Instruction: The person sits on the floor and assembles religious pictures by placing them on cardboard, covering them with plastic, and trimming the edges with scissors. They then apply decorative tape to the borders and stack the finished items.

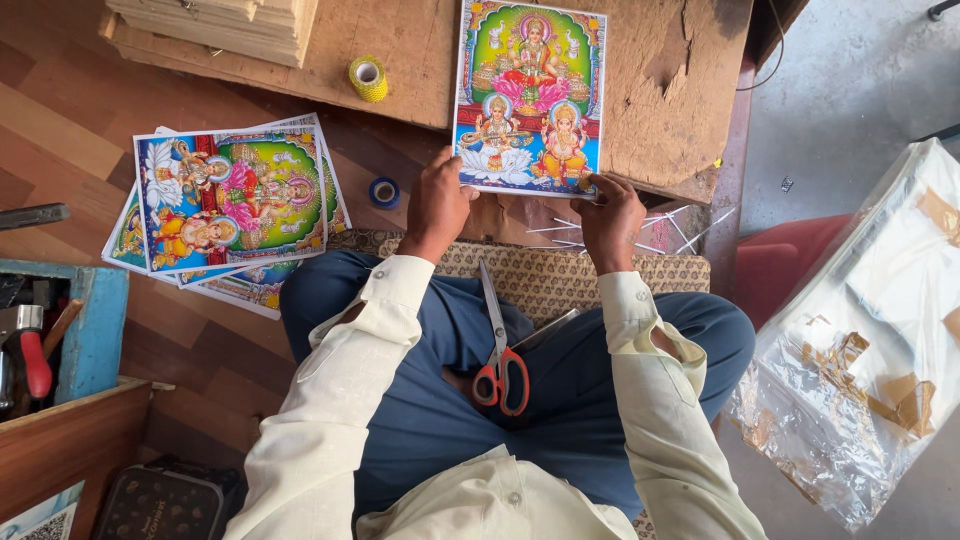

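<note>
A colourful printed picture of three seated figures lies on a low worn wooden board in front of me. My left hand grips its near left corner. My right hand pinches its near right corner. Red-handled scissors rest in my lap on my blue trousers, blades pointing away from me. Several thin nails lie scattered just beyond my right hand.
A fanned pile of similar prints lies on the floor at my left. A yellow tape roll and a blue tape roll sit nearby. Stacked boards are at top left, a blue tool box left, and crinkled plastic-wrapped sheets right.
</note>
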`<state>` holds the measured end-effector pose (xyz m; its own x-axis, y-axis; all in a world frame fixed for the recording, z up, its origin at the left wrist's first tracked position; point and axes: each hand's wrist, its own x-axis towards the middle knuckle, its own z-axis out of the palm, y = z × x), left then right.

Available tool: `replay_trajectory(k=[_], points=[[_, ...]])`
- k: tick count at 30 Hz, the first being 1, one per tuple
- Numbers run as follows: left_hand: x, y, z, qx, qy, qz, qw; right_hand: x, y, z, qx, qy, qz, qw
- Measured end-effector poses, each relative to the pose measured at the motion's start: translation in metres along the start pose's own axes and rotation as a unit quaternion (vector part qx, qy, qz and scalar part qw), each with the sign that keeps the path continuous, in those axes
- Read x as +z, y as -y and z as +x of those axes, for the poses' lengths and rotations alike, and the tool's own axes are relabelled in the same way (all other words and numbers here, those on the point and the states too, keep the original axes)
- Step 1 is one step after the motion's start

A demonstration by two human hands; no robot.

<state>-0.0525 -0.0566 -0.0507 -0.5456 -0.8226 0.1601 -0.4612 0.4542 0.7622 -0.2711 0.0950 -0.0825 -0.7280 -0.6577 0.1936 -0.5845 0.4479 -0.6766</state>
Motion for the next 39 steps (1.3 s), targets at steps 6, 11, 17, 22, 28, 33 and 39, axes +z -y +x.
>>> replay_trajectory(k=[6, 11, 17, 22, 28, 33, 39], points=[[0.000, 0.002, -0.001, 0.000, -0.004, -0.023, 1.000, 0.004, -0.003, -0.001, 0.024, 0.002, 0.002, 1.000], [-0.004, 0.005, 0.002, 0.030, -0.030, -0.010, 0.999, 0.009, -0.002, -0.001, 0.053, 0.000, 0.077, 0.996], [-0.017, 0.011, 0.003, 0.012, -0.026, -0.006, 1.000, 0.018, 0.008, -0.005, 0.007, 0.012, 0.084, 0.996], [-0.014, 0.009, -0.001, 0.013, -0.040, 0.021, 0.999, 0.018, 0.014, -0.006, -0.006, 0.008, 0.033, 0.999], [-0.008, 0.013, -0.001, -0.005, -0.038, 0.049, 0.998, 0.016, 0.015, -0.006, -0.013, 0.010, 0.011, 1.000], [-0.003, 0.017, 0.000, -0.010, -0.044, 0.056, 0.997, 0.019, 0.013, -0.005, 0.021, 0.009, 0.035, 0.999], [-0.003, 0.018, -0.001, 0.015, -0.070, 0.054, 0.996, 0.023, 0.006, -0.004, 0.032, 0.009, 0.129, 0.991]])
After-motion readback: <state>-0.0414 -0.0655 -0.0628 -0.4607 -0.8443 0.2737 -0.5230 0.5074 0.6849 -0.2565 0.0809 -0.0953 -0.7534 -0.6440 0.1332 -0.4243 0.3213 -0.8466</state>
